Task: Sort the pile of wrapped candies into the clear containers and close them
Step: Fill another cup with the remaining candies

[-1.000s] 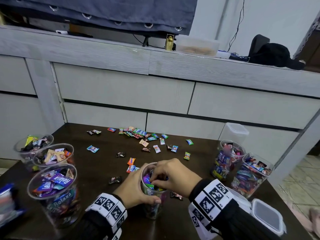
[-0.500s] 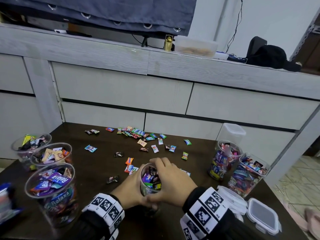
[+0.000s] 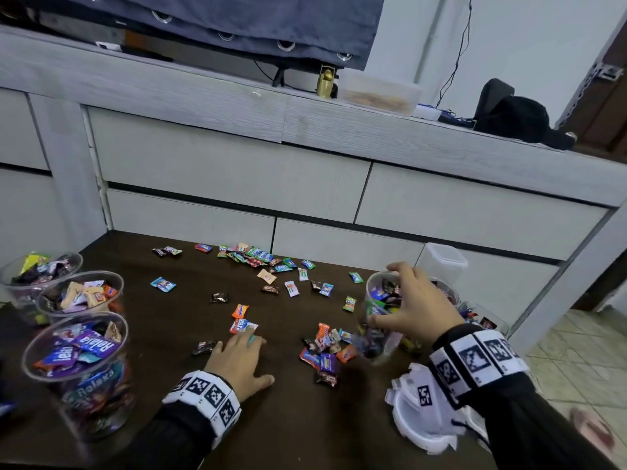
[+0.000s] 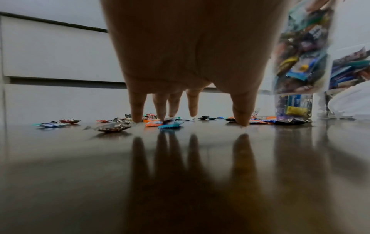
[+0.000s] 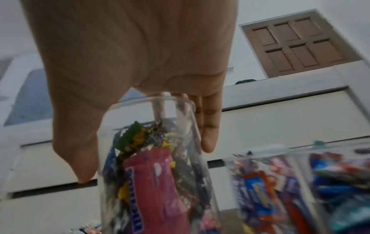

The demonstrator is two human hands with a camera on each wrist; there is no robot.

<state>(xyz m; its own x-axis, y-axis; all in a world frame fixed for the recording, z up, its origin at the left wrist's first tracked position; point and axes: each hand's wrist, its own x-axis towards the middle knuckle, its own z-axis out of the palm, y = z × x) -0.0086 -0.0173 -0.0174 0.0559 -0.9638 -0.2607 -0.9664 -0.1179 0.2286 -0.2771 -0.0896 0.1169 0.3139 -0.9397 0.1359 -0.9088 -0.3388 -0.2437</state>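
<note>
Nearest me on the right lies a stack of white lids, kept within reach for closing. My left hand rests on the dark worktop, fingers spread, tips down beside a teal-wrapped candy, probably to gather it. My right hand grips a part-filled clear container by its rim, fingers curled round it, carrying it right toward two filled containers. Three open filled containers stand at the left edge. Farther off, loose wrapped candies wait unsorted
</note>
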